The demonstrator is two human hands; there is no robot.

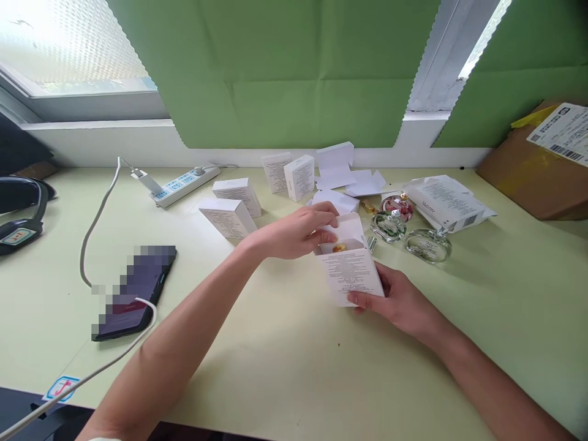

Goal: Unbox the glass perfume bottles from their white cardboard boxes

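Open white carton [351, 269], centre of the worktop [285, 367], top flap raised; a gold-capped item [339, 247] shows just inside its mouth. Your right hand [399, 300] grips the carton's lower end from beneath and behind, fingers wrapped around the printed panel. Your left hand [298, 231] is pinched at the carton's upper left rim, fingertips touching the flap edge beside the gold cap.

Just beyond the carton stand three round glass bottles: one with pink contents [399, 205], one tinted green [388, 225], one clear [428, 244]. A flattened carton with leaflets [448, 201] lies behind them, loose unfolded flaps [342, 171] further back. Four closed white boxes [239, 202] sit to the left, near a power strip [184, 185]. A phone [138, 291] on a white cable lies well apart at left; a brown parcel [537, 165] occupies the far right.

Risk, as judged: the carton is tilted with its mouth open, so a slackened right grip could let the contents slide out; a wide elbow sweep could topple the nearby bottles.
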